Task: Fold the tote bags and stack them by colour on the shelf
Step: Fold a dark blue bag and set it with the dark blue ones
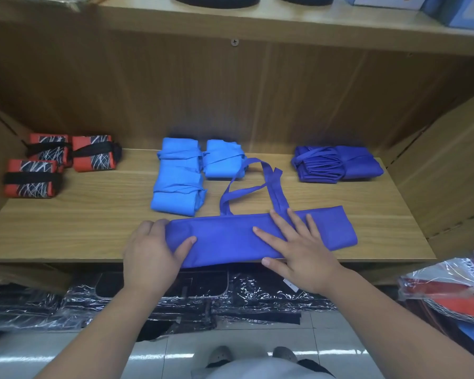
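Red [58,162], light-blue [186,170] and navy piles [337,164] sit folded on the shelf [80,214], while left hand [151,253] pinches the navy bag's [225,239] end at the front edge, right hand [298,247] flat, fingers spread, final folds left.

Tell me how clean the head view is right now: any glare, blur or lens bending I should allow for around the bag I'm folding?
Head view: the dark blue bag and both hands, left hand and right hand, are sharp and evenly lit; the shelf bows from wide-angle distortion; glare streaks the plastic-wrapped packs and floor tiles below; the frame edges look softer.
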